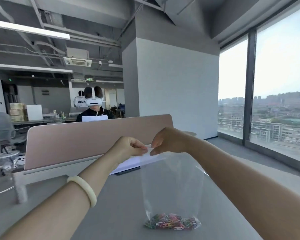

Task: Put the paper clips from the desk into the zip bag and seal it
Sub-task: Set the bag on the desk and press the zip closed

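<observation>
A clear zip bag hangs upright above the grey desk, its bottom resting near the desk surface. Several coloured paper clips lie in a heap at the bottom of the bag. My left hand and my right hand both pinch the bag's top strip, fingertips almost touching each other at the left end of the opening. Whether the zip strip is pressed together I cannot tell. A pale bangle sits on my left wrist.
A pink divider panel runs along the desk's far edge. White paper and a dark flat device lie behind the bag. A person with a white headset sits beyond the divider. Floor-to-ceiling windows stand at the right.
</observation>
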A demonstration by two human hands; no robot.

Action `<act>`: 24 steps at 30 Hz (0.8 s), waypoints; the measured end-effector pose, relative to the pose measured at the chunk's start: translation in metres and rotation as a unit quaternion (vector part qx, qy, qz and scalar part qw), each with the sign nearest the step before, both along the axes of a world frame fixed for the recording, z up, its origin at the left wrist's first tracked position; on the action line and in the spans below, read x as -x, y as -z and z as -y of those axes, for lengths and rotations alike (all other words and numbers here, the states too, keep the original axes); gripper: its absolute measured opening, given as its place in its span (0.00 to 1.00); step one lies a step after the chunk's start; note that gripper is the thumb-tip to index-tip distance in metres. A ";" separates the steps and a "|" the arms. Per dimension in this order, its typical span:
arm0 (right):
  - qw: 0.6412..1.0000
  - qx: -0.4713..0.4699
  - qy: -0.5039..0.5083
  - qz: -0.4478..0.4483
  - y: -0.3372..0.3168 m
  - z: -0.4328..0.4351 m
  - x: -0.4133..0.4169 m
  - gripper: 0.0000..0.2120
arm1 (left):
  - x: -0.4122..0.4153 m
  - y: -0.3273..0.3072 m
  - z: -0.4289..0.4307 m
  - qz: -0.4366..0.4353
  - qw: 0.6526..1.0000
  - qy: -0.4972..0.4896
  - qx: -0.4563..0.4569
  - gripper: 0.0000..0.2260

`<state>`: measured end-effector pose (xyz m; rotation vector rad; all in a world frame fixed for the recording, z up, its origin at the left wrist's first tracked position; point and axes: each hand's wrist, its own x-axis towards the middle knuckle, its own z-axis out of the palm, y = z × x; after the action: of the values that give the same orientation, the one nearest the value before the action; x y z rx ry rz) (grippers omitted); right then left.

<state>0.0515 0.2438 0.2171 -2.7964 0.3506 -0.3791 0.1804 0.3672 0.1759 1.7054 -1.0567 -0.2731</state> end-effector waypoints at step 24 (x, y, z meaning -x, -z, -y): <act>0.993 0.094 0.052 0.055 0.010 -0.003 0.012 0.05 | 0.015 -0.002 0.009 0.130 0.991 0.000 -0.008 0.03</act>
<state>0.0399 0.2467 0.2074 -2.9309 0.4573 -0.6188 0.1650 0.3585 0.1782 1.7889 -1.2462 -0.0586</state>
